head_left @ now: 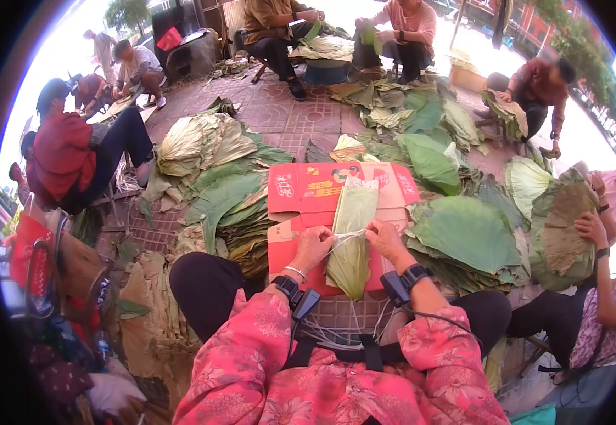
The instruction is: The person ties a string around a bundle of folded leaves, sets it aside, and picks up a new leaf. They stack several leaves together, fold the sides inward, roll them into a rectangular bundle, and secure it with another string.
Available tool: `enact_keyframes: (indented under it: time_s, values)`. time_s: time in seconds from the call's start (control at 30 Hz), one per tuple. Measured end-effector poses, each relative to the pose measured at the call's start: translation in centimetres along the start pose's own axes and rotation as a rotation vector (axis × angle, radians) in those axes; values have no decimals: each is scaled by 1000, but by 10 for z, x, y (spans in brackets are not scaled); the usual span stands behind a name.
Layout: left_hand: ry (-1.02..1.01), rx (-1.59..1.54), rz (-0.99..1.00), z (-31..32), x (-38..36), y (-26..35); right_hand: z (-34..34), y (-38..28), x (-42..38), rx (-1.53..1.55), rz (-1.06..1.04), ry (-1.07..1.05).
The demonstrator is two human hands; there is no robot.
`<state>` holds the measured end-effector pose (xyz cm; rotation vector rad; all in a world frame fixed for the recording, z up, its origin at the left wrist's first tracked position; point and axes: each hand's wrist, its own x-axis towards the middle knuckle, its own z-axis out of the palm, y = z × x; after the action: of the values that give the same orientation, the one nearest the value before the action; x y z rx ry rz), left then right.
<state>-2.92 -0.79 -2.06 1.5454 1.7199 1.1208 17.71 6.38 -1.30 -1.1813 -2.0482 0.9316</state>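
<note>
A folded bundle of dried lotus leaves (349, 273) lies lengthwise on a flattened red cardboard box (299, 185) across my lap. White string (350, 233) runs around the middle of the bundle. To the left of it, my left hand (312, 248) is closed, pinching one end of the string. My right hand (384, 239) pinches the string on the other side, so it stretches across the leaves between my fingers. Loose strands of string (333, 338) hang over my lap below the cardboard. Whether a knot has formed is too small to tell.
Stacked green and brown lotus leaves (464, 234) lie close on my right. Another leaf pile (212, 152) is at front left. A person at right holds a large brown leaf (565, 223). Other people sit around on the paving (272, 117). Bags (31, 262) stand at far left.
</note>
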Motion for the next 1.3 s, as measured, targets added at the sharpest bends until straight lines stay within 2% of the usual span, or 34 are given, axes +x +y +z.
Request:
enact_keyframes:
  time_s: [0.07, 0.17, 0.27, 0.4, 0.5, 0.53, 0.57, 0.6, 0.67, 0.7, 0.73, 0.77, 0.83, 0.9, 0.97, 1.03, 1.1, 1.17, 1.3]
  values:
    - [-41, 107, 72, -3, 1, 2, 0, -1, 0, -20, 8, 1]
    - [20, 320, 252, -3, 2, 5, -2, -6, 0, -70, -9, 15]
    - [46, 373, 302, -8, 1, 20, -4, -12, -2, -127, -14, 39]
    - [18, 511, 238, -10, 1, 13, -3, 1, -6, -335, -25, 57]
    - [-41, 554, 89, -20, -3, 7, -2, 15, -8, -195, 168, -21]
    - [-63, 535, 16, -19, -4, 5, 1, 19, -8, -182, 108, 10]
    - [-86, 515, -55, -18, -5, 3, 4, 23, -8, -170, 50, 42]
    - [-79, 358, -76, -15, -1, -10, 4, 27, -8, -161, -7, 78]
    - [-73, 37, -114, -10, 9, -42, 11, 32, -7, 1, 146, 100]
    - [-105, -82, -239, -14, 5, -31, 13, 31, -8, 81, 226, 123]
    - [-151, -200, -358, -19, -2, -6, 11, 7, -13, 382, 492, 135]
    - [-211, -313, -475, -15, -3, 9, 16, 11, -15, 389, 491, 133]
    - [-226, -412, -357, 0, -13, 3, 6, -12, -23, 471, 571, 3]
    - [-241, -501, -294, 8, -12, 7, 28, 28, -19, 509, 440, 108]
    - [-254, -573, -285, 3, -18, 23, 25, 30, -26, 556, 362, 186]
    - [-280, -701, -238, -3, -14, 49, -9, -22, -34, 617, 339, 258]
    - [-311, -720, -210, 3, -18, 54, -22, -16, -37, 490, 192, 347]
    - [-330, -735, -154, -6, -13, 74, -104, -88, -46, 644, 182, 422]
    - [-339, -723, -180, -2, -12, 67, -232, -126, -103, 601, 92, 504]
